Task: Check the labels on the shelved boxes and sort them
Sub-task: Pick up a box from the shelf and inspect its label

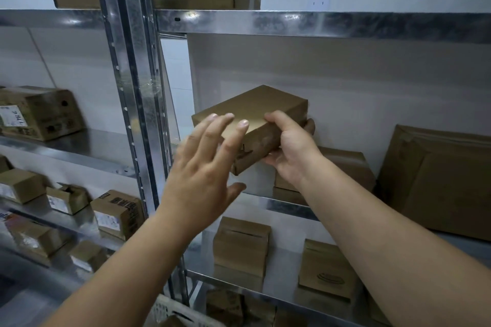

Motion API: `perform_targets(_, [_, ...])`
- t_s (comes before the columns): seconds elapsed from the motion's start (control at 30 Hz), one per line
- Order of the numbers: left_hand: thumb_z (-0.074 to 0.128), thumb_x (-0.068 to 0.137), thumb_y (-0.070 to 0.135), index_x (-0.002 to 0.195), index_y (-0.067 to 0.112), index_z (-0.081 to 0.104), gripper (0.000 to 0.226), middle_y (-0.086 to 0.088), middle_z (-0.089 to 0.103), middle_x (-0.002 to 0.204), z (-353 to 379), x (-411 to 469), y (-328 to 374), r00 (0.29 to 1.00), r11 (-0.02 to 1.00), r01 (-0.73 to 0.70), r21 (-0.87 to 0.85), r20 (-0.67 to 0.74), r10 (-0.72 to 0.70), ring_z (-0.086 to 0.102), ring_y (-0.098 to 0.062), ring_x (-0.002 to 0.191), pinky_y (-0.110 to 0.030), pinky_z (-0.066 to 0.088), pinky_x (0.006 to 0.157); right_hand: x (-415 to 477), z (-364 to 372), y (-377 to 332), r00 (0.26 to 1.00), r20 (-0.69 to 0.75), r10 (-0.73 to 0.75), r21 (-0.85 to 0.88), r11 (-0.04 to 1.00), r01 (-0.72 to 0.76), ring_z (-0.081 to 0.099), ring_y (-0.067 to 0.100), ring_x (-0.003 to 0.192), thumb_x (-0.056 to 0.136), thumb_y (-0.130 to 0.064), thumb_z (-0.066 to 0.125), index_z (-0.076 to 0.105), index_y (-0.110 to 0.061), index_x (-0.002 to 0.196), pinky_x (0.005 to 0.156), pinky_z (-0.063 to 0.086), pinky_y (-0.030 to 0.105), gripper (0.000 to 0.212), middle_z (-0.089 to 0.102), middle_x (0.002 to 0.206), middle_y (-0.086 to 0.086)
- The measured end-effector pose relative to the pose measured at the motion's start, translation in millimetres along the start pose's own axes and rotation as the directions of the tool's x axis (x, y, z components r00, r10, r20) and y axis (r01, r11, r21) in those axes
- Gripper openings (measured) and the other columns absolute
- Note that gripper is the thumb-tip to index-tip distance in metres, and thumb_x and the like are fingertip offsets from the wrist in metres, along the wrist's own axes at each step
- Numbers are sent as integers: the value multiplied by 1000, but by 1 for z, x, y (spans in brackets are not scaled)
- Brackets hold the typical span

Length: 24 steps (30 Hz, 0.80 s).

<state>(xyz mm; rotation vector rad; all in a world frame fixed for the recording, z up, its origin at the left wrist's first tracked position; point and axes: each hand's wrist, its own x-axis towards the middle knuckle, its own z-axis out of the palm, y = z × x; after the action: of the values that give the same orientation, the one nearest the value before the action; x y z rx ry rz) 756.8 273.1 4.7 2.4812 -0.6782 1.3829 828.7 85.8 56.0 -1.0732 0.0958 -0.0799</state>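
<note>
A small plain brown cardboard box (255,111) is held in the air in front of the right-hand shelf bay, tilted, with no label showing on its visible faces. My right hand (289,151) grips its right end, thumb on top and fingers underneath. My left hand (204,167) is spread open just left of the box, fingertips at its top left edge, holding nothing. Behind my right hand sits another brown box (350,167) on the metal shelf (287,207).
A large flat carton (435,180) leans at the right of the same shelf. Two brown boxes (241,244) (326,268) stand one shelf down. The left bay holds several labelled boxes (117,215) (39,114). A steel upright (135,103) divides the bays.
</note>
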Motion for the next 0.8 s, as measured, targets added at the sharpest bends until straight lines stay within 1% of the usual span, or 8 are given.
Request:
perform_targets(0.1, [98, 69, 36, 165, 11, 40, 114, -12, 42, 164, 6, 1, 11, 1000, 998, 28, 55, -11, -27, 37, -36, 153, -55, 34, 125, -2, 5, 4, 1000, 14, 17, 23, 1000, -18, 81, 36, 103, 72, -21, 95, 39, -28, 157, 76, 66, 62, 103, 78, 122, 17])
perform_targets(0.23, [85, 81, 8, 154, -2, 51, 81, -21, 52, 149, 13, 6, 8, 994, 998, 19, 58, -107, -12, 46, -41, 138, -53, 40, 123, -6, 8, 3, 1000, 22, -5, 35, 999, 4, 79, 36, 108, 62, -22, 100, 38, -24, 161, 77, 65, 65, 117, 76, 124, 16])
perform_targets(0.37, [82, 81, 0, 150, -3, 52, 75, -21, 51, 147, 14, 10, -3, 992, 998, 55, 18, -111, -52, 46, -41, 138, -48, 37, 124, -12, 4, -2, 1000, 12, 10, -90, 996, -9, 71, 36, 124, 52, -53, 103, 36, -34, 161, 72, 64, 67, 129, 73, 136, 4])
perform_targets(0.43, [84, 79, 0, 151, -2, 52, 79, -20, 50, 148, 11, 9, -14, 993, 997, 76, -21, -90, -78, 46, -41, 139, -48, 37, 124, -17, -2, -11, 999, -21, 35, -201, 979, -39, 55, 35, 136, 58, -77, 92, 36, -40, 160, 76, 58, 60, 123, 61, 148, -2])
perform_targets(0.53, [87, 75, 3, 150, 1, 51, 84, -18, 48, 150, 4, 6, -32, 993, 990, 104, -94, -50, -109, 44, -39, 141, -50, 38, 124, -16, -19, -34, 998, 2, 63, -270, 961, -60, 57, 34, 126, 85, -82, 70, 53, -38, 135, 97, 46, 63, 69, 63, 128, -1])
perform_targets(0.57, [88, 75, 3, 150, 2, 51, 84, -16, 48, 150, 2, 4, -37, 992, 986, 114, -119, -43, -120, 44, -37, 141, -49, 38, 123, -13, -26, -40, 996, 19, 83, -304, 950, -74, 57, 37, 128, 87, -84, 66, 54, -38, 132, 105, 44, 64, 65, 63, 126, 2])
perform_targets(0.7, [88, 73, 0, 149, 5, 50, 86, -12, 46, 151, -4, -2, -53, 990, 967, 133, -215, -12, -139, 43, -33, 144, -54, 43, 121, -4, -46, -54, 964, 119, 236, -370, 912, -178, 58, 52, 135, 77, -90, 72, 46, -36, 158, 117, 44, 69, 101, 56, 151, 26])
perform_targets(0.8, [88, 71, -3, 149, 5, 50, 87, -11, 46, 151, -4, -7, -60, 991, 952, 127, -278, -1, -132, 45, -32, 143, -54, 45, 119, -6, -49, -55, 931, 191, 310, -325, 915, -238, 68, 52, 124, 79, -78, 80, 51, -30, 153, 107, 54, 67, 93, 60, 147, 25])
